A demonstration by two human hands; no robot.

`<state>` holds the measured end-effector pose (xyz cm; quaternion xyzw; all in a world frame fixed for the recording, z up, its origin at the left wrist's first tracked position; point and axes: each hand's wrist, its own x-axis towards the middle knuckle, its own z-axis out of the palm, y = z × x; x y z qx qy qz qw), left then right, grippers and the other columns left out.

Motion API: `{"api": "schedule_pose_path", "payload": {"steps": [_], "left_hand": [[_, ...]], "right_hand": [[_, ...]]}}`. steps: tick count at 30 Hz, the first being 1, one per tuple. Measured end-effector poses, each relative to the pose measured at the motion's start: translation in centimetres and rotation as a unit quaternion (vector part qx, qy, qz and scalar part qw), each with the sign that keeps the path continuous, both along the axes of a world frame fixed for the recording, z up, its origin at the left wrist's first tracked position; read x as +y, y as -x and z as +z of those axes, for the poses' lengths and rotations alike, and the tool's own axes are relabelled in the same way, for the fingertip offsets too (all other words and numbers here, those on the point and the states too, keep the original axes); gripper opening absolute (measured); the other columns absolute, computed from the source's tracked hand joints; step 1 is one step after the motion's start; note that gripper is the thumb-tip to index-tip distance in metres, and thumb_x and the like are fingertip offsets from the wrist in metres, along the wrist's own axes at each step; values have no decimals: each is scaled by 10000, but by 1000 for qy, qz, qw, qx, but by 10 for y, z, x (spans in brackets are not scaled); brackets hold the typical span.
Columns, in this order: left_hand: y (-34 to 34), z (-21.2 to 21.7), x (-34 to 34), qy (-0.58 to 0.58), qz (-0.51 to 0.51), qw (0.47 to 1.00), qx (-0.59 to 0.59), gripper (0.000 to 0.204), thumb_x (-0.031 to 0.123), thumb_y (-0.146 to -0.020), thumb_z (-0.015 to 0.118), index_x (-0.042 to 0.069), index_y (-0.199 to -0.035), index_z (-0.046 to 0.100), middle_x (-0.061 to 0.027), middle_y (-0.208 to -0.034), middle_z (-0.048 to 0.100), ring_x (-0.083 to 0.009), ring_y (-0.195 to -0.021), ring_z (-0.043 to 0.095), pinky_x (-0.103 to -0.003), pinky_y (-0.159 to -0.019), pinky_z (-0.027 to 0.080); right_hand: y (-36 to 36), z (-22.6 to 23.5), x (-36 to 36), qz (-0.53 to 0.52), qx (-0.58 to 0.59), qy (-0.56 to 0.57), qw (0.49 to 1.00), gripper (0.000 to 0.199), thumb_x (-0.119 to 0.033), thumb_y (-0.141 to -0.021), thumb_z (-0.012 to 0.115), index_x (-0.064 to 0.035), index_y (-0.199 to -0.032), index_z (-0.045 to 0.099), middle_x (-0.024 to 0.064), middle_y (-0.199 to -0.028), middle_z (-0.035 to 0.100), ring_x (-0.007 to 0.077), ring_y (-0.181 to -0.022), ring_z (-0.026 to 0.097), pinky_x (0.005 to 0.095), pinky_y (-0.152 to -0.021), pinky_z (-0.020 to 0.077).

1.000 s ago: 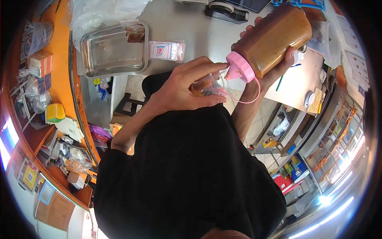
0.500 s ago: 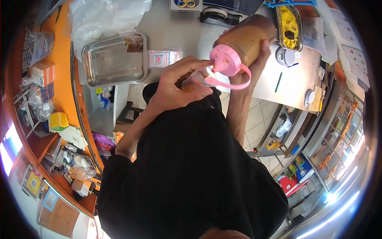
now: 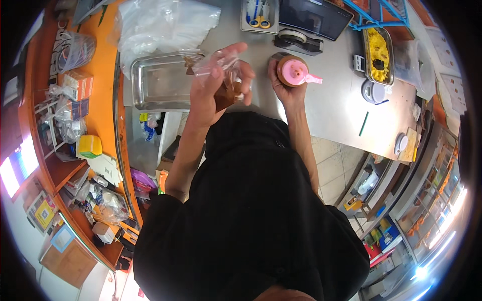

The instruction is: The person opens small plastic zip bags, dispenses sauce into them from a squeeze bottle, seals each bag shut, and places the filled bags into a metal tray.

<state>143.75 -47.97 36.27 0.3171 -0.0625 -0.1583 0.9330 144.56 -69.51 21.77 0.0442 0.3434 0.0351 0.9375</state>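
Seemingly at a holding step, the left hand [image 3: 202, 103] pinches a bag [image 3: 226, 98] of brown stuff, the right hand [image 3: 292, 93] hugs the bottle [image 3: 296, 72] over the counter [image 3: 329, 103], and next likely calls for gentle care.

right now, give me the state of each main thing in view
left hand: curled around bag
right hand: gripping bottle
bag: brown filling, seal unclear
bottle: upright, capped
steel tray: uncovered, packet at far right corner
dish: uncovered, holding yellow food
tape dispenser: loaded
green stick: lying flat
screen: dark
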Motion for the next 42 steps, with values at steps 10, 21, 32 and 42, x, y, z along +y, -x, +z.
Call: {"api": "schedule_pose_path", "payload": {"steps": [10, 21, 32, 42], "left_hand": [[-1, 23, 13, -347, 136, 902, -218, 258, 232, -1026, 556, -12, -1105, 592, -103, -951, 684, -80, -731, 543, -209, -683, 438], [15, 40, 7, -371, 57, 919, -124, 212, 195, -971, 668, -15, -990, 683, -11, -845, 623, -53, -731, 529, -208, -638, 414], [22, 48, 1, -341, 77, 928, -126, 195, 115, -980, 633, -49, -876, 646, -70, -777, 634, -113, -695, 610, -240, -625, 483], [22, 47, 1, -359, 94, 917, -144, 171, 76, -970, 635, -49, -852, 637, -57, -755, 628, -86, -671, 592, -217, -595, 452]], "right_hand": [[51, 56, 18, 117, 110, 58, 985, 600, -562, -1002, 420, -39, -1290, 474, 144, -1073, 636, 231, -885, 625, 394, -829, 524], [60, 190, 59, 220, -282, 543, 760, 63, -45, -963, 633, 7, -996, 645, 6, -836, 643, 48, -748, 558, 223, -645, 442], [63, 200, 43, 160, -265, 576, 757, 75, -11, -961, 606, 32, -940, 664, 28, -835, 661, 53, -744, 562, 214, -662, 442], [59, 204, 43, 204, -297, 618, 698, 54, -2, -945, 628, 38, -963, 661, 36, -853, 665, 54, -787, 574, 210, -673, 444]]}}
